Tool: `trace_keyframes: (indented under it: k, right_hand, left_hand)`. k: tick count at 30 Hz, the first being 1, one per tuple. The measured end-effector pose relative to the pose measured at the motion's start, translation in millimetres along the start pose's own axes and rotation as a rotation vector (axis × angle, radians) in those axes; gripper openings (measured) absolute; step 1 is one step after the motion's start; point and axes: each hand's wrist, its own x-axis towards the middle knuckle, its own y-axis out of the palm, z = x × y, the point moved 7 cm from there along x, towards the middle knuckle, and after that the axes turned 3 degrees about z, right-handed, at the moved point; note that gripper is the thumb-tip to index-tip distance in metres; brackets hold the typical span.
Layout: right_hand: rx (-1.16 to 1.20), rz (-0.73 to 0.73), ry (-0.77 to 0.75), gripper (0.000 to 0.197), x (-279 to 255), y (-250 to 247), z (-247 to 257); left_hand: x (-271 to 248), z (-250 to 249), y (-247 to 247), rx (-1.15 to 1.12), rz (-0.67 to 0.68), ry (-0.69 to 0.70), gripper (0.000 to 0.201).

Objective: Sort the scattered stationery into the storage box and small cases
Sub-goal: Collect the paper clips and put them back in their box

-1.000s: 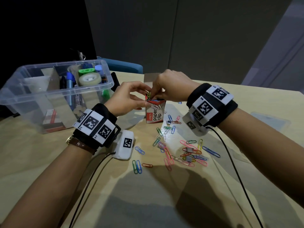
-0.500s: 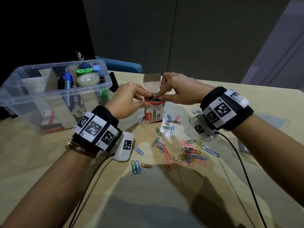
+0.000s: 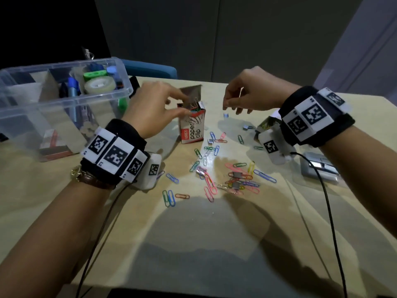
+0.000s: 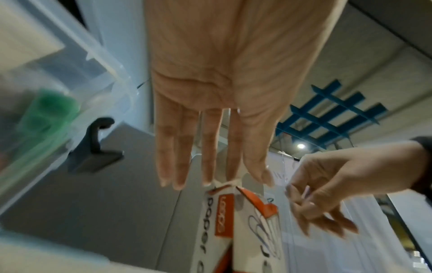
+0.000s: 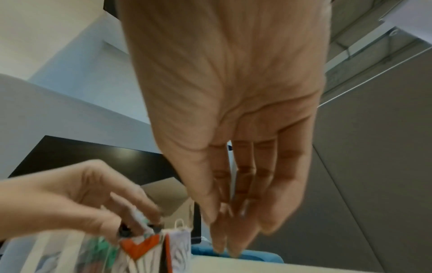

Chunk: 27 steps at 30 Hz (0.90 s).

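Observation:
A white and orange paper clip box [image 3: 192, 131] stands upright mid-table with its top flap open and clips sticking out of the opening. My left hand [image 3: 184, 105] holds the box's top edge, thumb in front and fingers behind; the left wrist view shows its fingertips [image 4: 205, 177] on the box [image 4: 233, 221]. About a hand's width to the right my right hand [image 3: 227, 106] hovers above the table, fingers hanging loosely, nothing visible in it. Several coloured paper clips [image 3: 236, 179] and small staple strips [image 3: 236, 174] lie scattered in front of the box.
A clear plastic storage box [image 3: 103, 97] at the left holds tape, pens and dividers. A clear case of staples [image 3: 320, 168] lies at the right under my right wrist cable. A small printed carton [image 3: 266, 125] sits behind that wrist. A blue chair back [image 3: 150, 68] stands beyond the table.
My right hand has left the box's top and moved right, away from it. My left hand stays at the box opening.

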Motion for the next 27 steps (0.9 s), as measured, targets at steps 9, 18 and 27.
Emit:
trace_keyframes:
  k: [9, 18, 27]
  right_hand:
    - [-0.153, 0.563, 0.097, 0.08, -62.1, 76.7, -20.6]
    - [-0.043, 0.461, -0.049, 0.027, -65.8, 89.6, -24.5]
    - [-0.034, 0.385, -0.046, 0.021, -65.1, 82.1, -31.5]
  left_hand:
    - [-26.0, -54.3, 30.1, 0.07, 0.364, 0.15, 0.04]
    - [-43.6, -59.7, 98.8, 0.118, 0.848, 0.295, 0.029]
    - [-28.0, -56.2, 104.7, -0.006, 0.837, 0.205, 0.019]
